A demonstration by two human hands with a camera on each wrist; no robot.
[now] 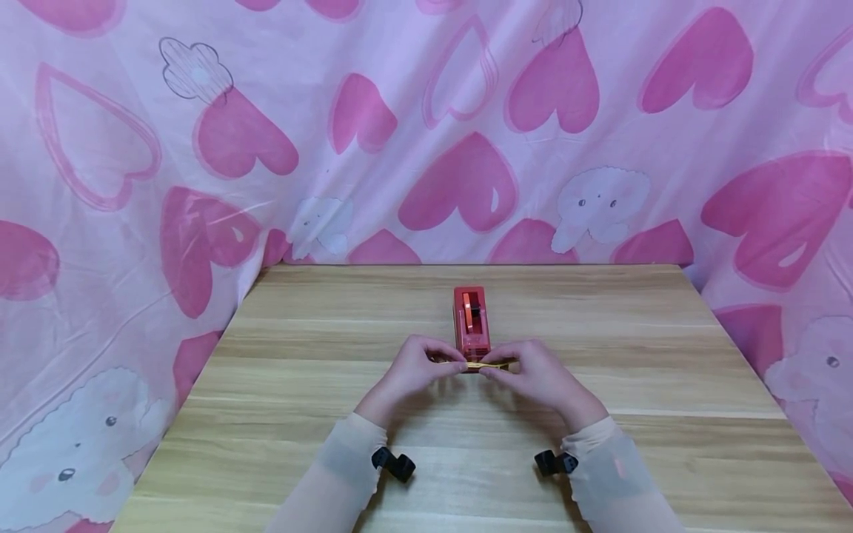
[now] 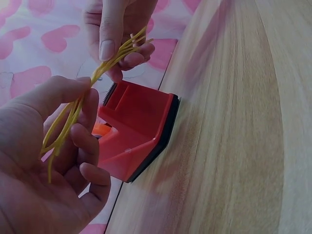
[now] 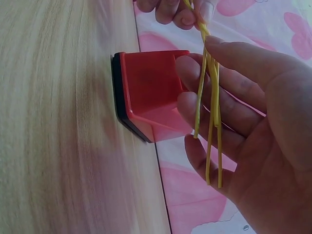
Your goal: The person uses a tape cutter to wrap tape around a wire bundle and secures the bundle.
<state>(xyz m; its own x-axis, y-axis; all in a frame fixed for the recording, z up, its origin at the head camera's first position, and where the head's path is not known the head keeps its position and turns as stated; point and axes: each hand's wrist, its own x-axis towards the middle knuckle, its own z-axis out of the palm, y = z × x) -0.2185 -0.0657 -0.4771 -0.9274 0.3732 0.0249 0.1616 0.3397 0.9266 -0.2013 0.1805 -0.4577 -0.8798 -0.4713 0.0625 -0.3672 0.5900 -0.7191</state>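
Note:
A bundle of thin yellow strands (image 1: 474,365) stretches between my two hands over the table. My left hand (image 1: 415,368) pinches it between thumb and index finger; the other fingers are loosely curled below, as the left wrist view shows. The right hand (image 1: 538,371) pinches the bundle close beside, also with thumb and finger. Loose strand ends (image 3: 209,146) hang across the right palm, and more strands (image 2: 61,131) trail over the left fingers. Just beyond the hands stands a red tape dispenser (image 1: 474,343) with a black base and an orange roll hub. Neither hand visibly grips the dispenser.
The wood-grain table (image 1: 320,355) extends around the hands. A pink curtain (image 1: 413,111) with hearts hangs behind it and along both sides. Each forearm wears a black wrist camera (image 1: 395,465) over a light sleeve.

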